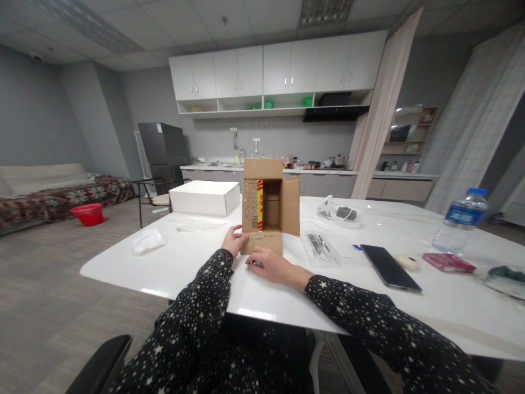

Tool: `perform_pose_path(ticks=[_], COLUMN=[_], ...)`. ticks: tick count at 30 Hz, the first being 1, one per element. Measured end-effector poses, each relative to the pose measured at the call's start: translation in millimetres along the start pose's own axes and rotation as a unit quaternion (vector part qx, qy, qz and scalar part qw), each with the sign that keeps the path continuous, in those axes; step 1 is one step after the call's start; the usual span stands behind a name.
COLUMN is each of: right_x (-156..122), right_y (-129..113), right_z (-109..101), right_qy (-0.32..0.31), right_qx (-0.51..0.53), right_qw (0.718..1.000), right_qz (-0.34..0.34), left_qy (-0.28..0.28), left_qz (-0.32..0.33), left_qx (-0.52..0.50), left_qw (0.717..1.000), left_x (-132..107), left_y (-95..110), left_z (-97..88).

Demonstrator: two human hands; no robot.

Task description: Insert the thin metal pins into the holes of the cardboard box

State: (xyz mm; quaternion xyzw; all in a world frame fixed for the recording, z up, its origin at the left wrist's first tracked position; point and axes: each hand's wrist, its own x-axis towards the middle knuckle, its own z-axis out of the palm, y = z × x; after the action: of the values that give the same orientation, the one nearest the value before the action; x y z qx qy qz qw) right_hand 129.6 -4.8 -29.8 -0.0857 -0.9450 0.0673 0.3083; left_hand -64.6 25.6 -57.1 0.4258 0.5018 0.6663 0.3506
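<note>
An open brown cardboard box [268, 205] stands on the white table [197, 268], flaps raised, with a red and yellow strip on its left flap. My left hand [234, 239] grips the box's lower left corner, fingers curled round the edge. My right hand [270, 265] rests in front of the box's near flap, fingers bent over a small dark thing on the table that I cannot make out. Both sleeves are black with white stars.
A white closed box [204, 197] lies behind left, a crumpled white wrap [147, 241] further left. To the right are a clear plastic bag [322, 249], a dark phone [389, 266], a water bottle [460, 219], a red packet [448, 262] and a white device [342, 212].
</note>
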Motion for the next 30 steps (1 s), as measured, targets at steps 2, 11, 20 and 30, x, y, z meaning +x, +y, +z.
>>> perform_pose_path(ticks=[2, 11, 20, 30], right_x=[0, 4, 55, 82], right_y=[0, 10, 47, 42], right_z=[0, -1, -30, -41], right_qy=[0.003, 0.073, 0.111, 0.024], right_qx=[-0.005, 0.029, -0.045, -0.175], right_qw=[1.0, 0.994, 0.968, 0.942], right_qz=[0.005, 0.077, 0.22, 0.284], left_qy=[0.006, 0.018, 0.038, 0.064], left_qz=[-0.002, 0.0, 0.013, 0.012], left_qx=[0.009, 0.031, 0.026, 0.04], left_qw=[1.0, 0.999, 0.999, 0.997], left_x=[-1, -2, 9, 9], left_y=[2, 5, 2, 9], left_z=[1.2, 6.2, 10.6, 17.5])
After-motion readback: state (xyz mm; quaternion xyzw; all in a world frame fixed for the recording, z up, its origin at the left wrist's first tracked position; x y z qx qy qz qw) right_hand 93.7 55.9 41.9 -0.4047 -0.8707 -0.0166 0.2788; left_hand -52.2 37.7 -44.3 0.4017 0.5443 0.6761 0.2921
